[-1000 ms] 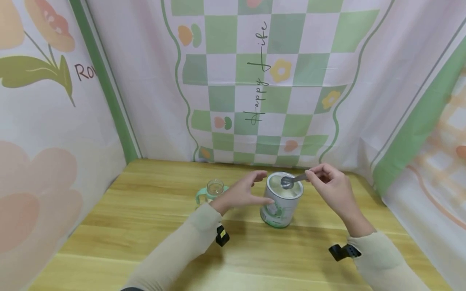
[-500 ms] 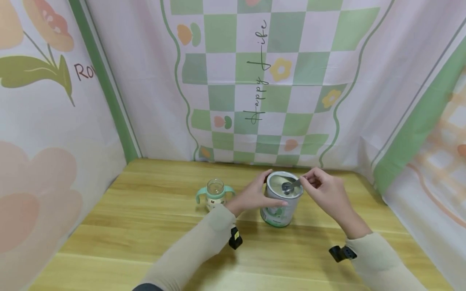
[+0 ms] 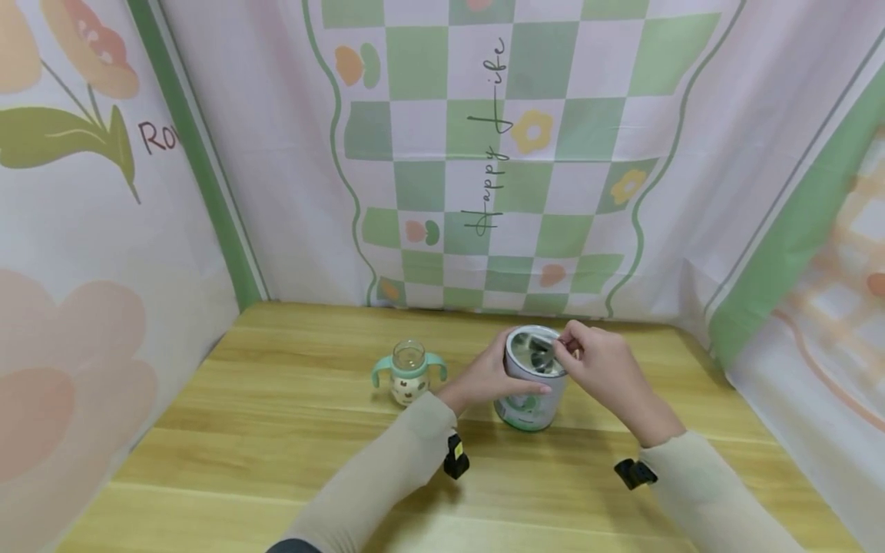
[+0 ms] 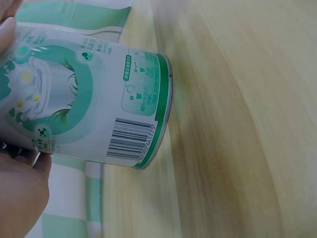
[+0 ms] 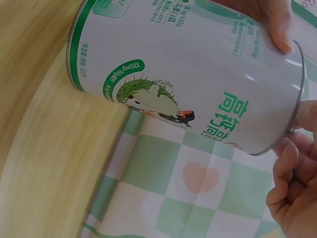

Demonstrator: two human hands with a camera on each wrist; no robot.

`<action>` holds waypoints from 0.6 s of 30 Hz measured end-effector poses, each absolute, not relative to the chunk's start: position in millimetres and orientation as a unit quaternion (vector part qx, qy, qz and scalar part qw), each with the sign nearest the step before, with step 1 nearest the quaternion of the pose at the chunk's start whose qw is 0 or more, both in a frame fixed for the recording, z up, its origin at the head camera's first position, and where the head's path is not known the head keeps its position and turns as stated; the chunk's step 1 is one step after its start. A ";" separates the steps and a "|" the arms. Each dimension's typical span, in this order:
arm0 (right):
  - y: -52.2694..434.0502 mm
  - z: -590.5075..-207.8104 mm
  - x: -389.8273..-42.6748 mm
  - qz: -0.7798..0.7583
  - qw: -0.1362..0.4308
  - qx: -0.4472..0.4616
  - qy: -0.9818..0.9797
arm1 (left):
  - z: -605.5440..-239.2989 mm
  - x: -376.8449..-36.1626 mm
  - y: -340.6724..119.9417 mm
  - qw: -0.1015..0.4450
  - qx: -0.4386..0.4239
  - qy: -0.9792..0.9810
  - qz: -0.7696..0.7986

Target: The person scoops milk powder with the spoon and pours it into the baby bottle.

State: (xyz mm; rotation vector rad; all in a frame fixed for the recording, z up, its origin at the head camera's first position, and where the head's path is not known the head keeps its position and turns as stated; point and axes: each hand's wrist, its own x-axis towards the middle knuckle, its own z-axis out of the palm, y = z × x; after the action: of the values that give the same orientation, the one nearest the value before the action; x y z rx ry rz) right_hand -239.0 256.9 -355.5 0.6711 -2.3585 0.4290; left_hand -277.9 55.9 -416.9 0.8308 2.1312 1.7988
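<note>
Since the earlier frame the right hand point(image 3: 594, 361) has dropped from above the tin to its rim, carrying the spoon point(image 3: 541, 353) down into the mouth, and the left hand point(image 3: 491, 378) has closed in against the tin's side.

The tin point(image 3: 528, 384) stands upright on the bench point(image 3: 276, 430), right of centre and near the back edge. The left hand's fingers and thumb are curled round the tin's wall. The right hand's fingertips pinch the spoon's handle; the bowl lies inside the tin, partly hidden.

Surface: a light wooden bench with lengthwise grain. The room is closed in by three hanging cloths point(image 3: 484, 153): a green-and-white chequered panel with flowers and script behind, and floral prints to left and right.

Count: one tin, one spoon, one small two-handled bottle point(image 3: 408, 372) standing uncapped just left of the left hand, apart from the tin. Two hands, both in beige sleeves point(image 3: 387, 476), each wrist bearing one black clip.
</note>
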 end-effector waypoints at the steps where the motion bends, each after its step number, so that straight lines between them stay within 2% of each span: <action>1: 255.2 -355.3 -239.4 0.161 0.317 0.256 -0.899 | -417.7 -278.1 55.8 0.116 0.285 0.726 0.615; 7: 245.0 -354.2 -241.8 0.168 0.292 0.253 -0.907 | -418.8 -280.1 54.9 0.124 0.320 0.706 0.620; 14: 236.0 -355.4 -245.3 0.174 0.273 0.258 -0.910 | -421.3 -281.7 54.1 0.134 0.324 0.700 0.622; 18: 232.1 -352.5 -243.5 0.186 0.230 0.261 -0.919 | -422.3 -282.2 54.4 0.134 0.321 0.703 0.620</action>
State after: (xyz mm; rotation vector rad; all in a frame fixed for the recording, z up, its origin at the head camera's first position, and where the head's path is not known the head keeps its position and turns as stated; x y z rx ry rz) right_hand -243.5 232.1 -352.5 0.7177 -2.5275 0.5126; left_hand -282.2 54.4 -422.3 0.9292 2.0393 1.7979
